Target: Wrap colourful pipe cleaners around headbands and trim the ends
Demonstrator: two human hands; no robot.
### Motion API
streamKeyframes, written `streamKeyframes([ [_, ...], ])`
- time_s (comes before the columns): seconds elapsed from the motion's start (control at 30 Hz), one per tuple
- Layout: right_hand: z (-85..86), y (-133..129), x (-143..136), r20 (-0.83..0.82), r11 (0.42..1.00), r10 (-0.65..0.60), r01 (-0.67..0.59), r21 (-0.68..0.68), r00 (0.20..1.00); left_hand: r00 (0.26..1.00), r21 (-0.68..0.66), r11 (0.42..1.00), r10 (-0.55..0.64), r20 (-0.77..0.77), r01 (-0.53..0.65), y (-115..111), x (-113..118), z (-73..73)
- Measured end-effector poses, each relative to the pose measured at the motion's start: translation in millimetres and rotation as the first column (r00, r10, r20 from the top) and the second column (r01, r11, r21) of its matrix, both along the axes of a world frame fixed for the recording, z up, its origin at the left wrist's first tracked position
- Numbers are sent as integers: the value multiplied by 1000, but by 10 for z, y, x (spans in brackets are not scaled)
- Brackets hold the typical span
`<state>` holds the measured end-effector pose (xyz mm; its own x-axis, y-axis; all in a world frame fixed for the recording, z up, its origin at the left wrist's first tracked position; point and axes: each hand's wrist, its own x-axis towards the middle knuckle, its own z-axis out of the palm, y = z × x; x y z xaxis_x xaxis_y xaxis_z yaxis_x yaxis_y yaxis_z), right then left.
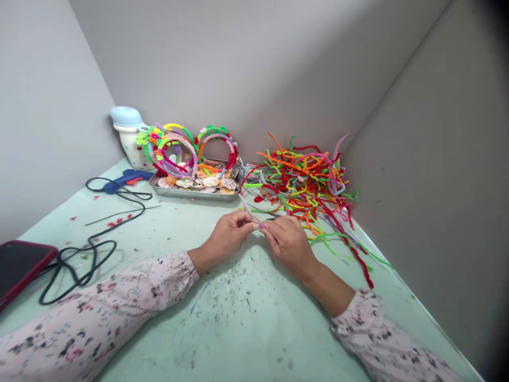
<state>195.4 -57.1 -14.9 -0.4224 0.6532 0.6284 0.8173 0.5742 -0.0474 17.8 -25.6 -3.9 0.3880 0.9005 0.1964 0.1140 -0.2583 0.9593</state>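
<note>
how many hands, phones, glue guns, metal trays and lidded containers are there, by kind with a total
hands: 2
phone: 1
glue gun: 1
metal tray: 1
blue-lidded white container: 1
total: 6

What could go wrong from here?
1. The small purple piece could slip: the left hand and right hand seem to hold it only by the fingertips.
2. The left sleeve lies close to the looped black cable and might snag it, perhaps tugging the blue glue gun.
3. Loose fuzzy stems spread right up behind the right hand, so some could catch on it.
</note>
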Motion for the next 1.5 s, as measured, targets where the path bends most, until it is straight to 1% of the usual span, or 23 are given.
streamKeyframes([
  [0.23, 3, -13, -10, 50, 999, -39, 38, 27, 998, 1000, -24, 1000, 3, -13, -3, 7, 6, -30],
  [0.5, 34, -35, -21, 103, 995, -72, 64, 77, 992, 999, -40, 999, 29, -16, -30, -27, 17, -14],
  [0.77, 35, -37, -40, 154, 992, -96, 82, 100, 983, 999, -89, 995, 47, -26, -50, -42, 24, 14],
  [1.03, 24, -43, -55, 183, 992, -109, 95, 82, 977, 998, -101, 994, 47, -30, -50, -28, 22, -7],
  [1.27, 1, -47, -55, 148, 994, -106, 100, 51, 983, 997, -91, 994, 61, -52, -65, -16, 34, -8],
  [1.4, -15, -32, -52, 95, 993, -117, 118, 5, 989, 999, -95, 995, 28, -17, -29, -1, 47, -27],
  [1.5, -16, -5, -24, 44, 992, -127, 127, -9, 991, 1000, -63, 998, 11, -11, -12, -6, 41, -34],
])
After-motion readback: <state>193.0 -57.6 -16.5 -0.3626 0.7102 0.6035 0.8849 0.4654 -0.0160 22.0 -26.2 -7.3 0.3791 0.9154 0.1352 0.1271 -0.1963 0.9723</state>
